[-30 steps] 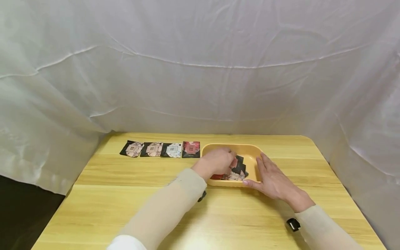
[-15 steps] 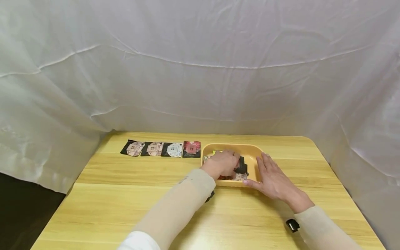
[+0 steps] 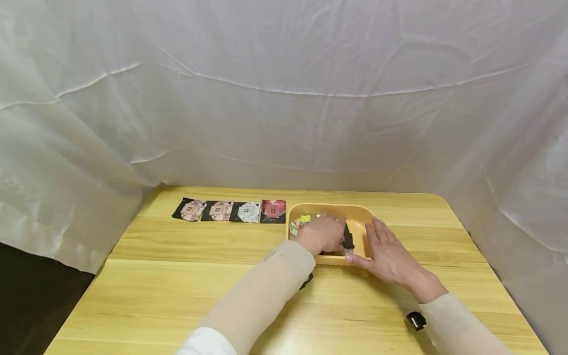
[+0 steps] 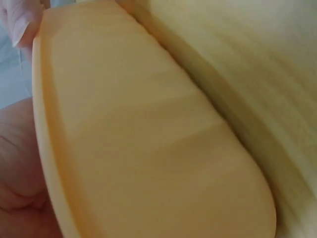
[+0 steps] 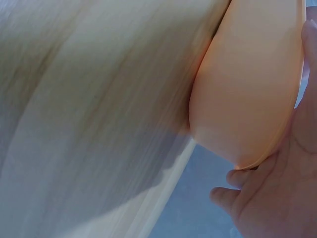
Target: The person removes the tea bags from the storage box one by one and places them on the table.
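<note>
My left hand (image 3: 324, 234) reaches down into a yellow-orange plastic tray (image 3: 361, 232), over small flat sachets. Its fingers bend downward; the fingertips are hidden, and I cannot tell whether they pinch a sachet. A black sachet (image 3: 348, 240) shows just right of that hand. To its left lie a pale patterned sachet (image 3: 294, 229) and a bright yellow piece (image 3: 305, 218). My right hand (image 3: 388, 254) rests against the tray's right end, fingers extended along the side and thumb at the near rim. The right wrist view shows this hand along the tray's outer wall (image 5: 247, 74).
Left of the tray, a row of sachets lies along the back of the wooden table (image 3: 177, 286): two with pinkish labels (image 3: 193, 210), a whitish one (image 3: 246, 212) and a red one (image 3: 273, 211). A pale cloth (image 3: 284, 123) hangs behind the table and at both sides.
My left hand has shifted rightward inside the tray, exposing the yellow piece and the pale patterned sachet at its left end. The right hand stays at the rim, and the row lies as before.
</note>
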Demonstrator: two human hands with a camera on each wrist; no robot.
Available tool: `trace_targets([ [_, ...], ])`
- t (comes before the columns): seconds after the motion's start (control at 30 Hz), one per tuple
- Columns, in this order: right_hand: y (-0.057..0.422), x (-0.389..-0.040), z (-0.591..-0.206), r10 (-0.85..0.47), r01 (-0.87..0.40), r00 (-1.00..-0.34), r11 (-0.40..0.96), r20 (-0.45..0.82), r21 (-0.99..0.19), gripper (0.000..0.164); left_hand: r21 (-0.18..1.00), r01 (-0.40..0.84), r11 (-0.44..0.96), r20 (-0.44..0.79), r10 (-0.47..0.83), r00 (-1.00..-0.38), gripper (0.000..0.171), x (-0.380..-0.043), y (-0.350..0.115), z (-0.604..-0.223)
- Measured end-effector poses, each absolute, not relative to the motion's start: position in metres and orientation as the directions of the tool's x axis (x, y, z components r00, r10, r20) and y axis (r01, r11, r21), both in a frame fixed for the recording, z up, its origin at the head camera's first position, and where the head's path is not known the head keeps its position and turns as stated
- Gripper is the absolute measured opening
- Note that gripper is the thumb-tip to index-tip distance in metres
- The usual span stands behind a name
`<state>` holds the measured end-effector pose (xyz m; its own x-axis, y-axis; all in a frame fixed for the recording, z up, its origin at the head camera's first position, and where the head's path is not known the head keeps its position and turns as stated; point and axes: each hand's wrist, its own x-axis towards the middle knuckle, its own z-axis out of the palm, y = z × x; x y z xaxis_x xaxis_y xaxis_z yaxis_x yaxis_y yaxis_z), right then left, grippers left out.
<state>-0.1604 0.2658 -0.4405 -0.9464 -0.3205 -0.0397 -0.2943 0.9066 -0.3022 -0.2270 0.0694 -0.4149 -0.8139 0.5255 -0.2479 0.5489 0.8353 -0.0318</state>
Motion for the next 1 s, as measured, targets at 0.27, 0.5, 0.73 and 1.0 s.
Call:
trace_targets([
  [0.27,0.267,-0.162,-0.441,-0.311,-0.280,-0.949,0.907,-0.054,-0.315,0.123,-0.053,0.558,0.828,-0.181,0.541,-0.821,0.089,-0.223,0.076,-0.414],
  [0.5,0.271,-0.162,-0.441,-0.309,-0.281,-0.950,0.908,-0.046,-0.311,0.121,-0.061,0.577,0.815,-0.142,0.565,-0.813,0.080,-0.218,0.074,-0.406],
  [0.73,0.274,-0.162,-0.440,-0.317,-0.294,-0.948,0.910,-0.035,-0.292,0.120,-0.039,0.562,0.826,-0.146,0.552,-0.821,0.076,-0.215,0.067,-0.397],
  [1.0,0.274,-0.161,-0.440,-0.317,-0.296,-0.948,0.909,-0.026,-0.292,0.118,-0.024,0.561,0.828,-0.135,0.553,-0.822,0.077,-0.213,0.057,-0.387],
])
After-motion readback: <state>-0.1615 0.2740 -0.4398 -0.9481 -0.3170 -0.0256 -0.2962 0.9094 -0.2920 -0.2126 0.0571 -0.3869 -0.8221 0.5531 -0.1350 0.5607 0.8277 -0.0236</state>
